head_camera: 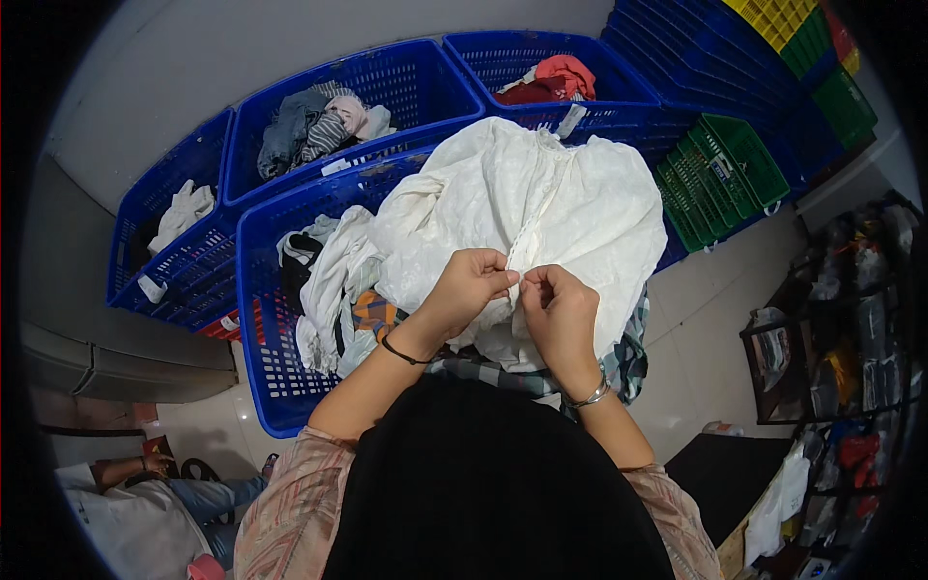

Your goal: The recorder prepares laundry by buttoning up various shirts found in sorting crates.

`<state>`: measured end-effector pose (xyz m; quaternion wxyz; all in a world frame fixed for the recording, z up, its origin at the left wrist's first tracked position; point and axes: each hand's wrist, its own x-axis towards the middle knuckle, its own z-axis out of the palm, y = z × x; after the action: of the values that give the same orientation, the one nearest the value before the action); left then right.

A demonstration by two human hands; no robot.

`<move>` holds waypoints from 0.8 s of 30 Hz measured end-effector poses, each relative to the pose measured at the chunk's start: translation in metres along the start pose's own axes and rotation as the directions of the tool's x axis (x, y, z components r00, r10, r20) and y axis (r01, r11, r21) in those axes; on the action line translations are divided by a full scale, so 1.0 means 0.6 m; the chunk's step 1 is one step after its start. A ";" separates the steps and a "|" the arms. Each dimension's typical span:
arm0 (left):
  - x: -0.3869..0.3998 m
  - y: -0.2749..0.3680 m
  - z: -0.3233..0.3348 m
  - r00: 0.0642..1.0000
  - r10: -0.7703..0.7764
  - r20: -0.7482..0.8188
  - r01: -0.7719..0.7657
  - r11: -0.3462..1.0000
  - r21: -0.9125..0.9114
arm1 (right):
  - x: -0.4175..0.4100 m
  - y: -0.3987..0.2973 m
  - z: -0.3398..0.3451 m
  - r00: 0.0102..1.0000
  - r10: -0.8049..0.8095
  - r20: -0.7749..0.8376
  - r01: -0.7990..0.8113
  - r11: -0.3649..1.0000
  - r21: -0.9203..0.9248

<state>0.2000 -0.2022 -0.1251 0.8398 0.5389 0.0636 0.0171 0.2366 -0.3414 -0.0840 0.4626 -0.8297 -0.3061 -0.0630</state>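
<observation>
A white blouse with a front placket (pixel 602 196) lies spread over the near blue plastic basket (pixel 250 341). My left hand (pixel 471 290) pinches the left side of its placket between thumb and fingertips. Close beside it, my right hand (pixel 558 308) pinches the placket's other edge. The fingertips nearly meet low on the garment; any button between them is too small to tell. Left of the blouse, crumpled white clothing (pixel 337 283) and an orange plaid cloth (pixel 373 313) lie in the basket. A dark plaid garment (pixel 632 355) hangs under the blouse at the right.
Blue baskets with clothes stand behind: one with denim and striped cloth (pixel 319 127), one with red cloth (pixel 558 78), one with white cloth (pixel 185 210). Stacked green crates (pixel 718 181) are at right, beside a rack of packaged goods (pixel 834 326). Another person (pixel 145 515) is at lower left.
</observation>
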 end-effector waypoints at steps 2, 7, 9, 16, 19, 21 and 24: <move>-0.004 0.007 0.005 0.999 -0.042 -0.012 0.042 0.999 -0.004 | -0.002 0.003 0.002 1.000 0.011 -0.025 -0.011 0.999 0.030; -0.014 0.006 0.005 0.998 -0.058 -0.037 0.050 0.980 -0.193 | -0.005 0.013 0.007 0.993 0.061 -0.099 -0.046 0.988 0.149; -0.012 -0.004 0.005 0.998 -0.054 -0.045 0.043 0.975 -0.218 | -0.007 0.021 0.010 0.993 0.058 -0.102 -0.043 0.988 0.148; -0.008 -0.018 0.030 0.936 0.316 -0.156 -0.262 0.920 0.290 | 0.001 0.018 0.003 0.966 0.259 0.005 -0.250 0.926 0.284; -0.012 -0.016 0.041 0.904 0.399 -0.156 -0.287 0.834 0.471 | 0.003 0.033 0.004 0.971 0.237 0.036 -0.238 0.932 0.274; -0.014 -0.018 0.043 0.890 0.428 -0.158 -0.284 0.791 0.542 | 0.002 0.031 0.002 0.977 0.213 0.011 -0.212 0.961 0.177; -0.008 -0.022 0.037 0.921 0.349 -0.171 -0.204 0.807 0.554 | -0.001 0.032 0.001 0.976 0.219 0.012 -0.215 0.946 0.244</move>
<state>0.1978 -0.2283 -0.1273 0.6321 0.7439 0.0974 0.1940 0.2468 -0.3483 -0.0987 0.5675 -0.7946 -0.2148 0.0199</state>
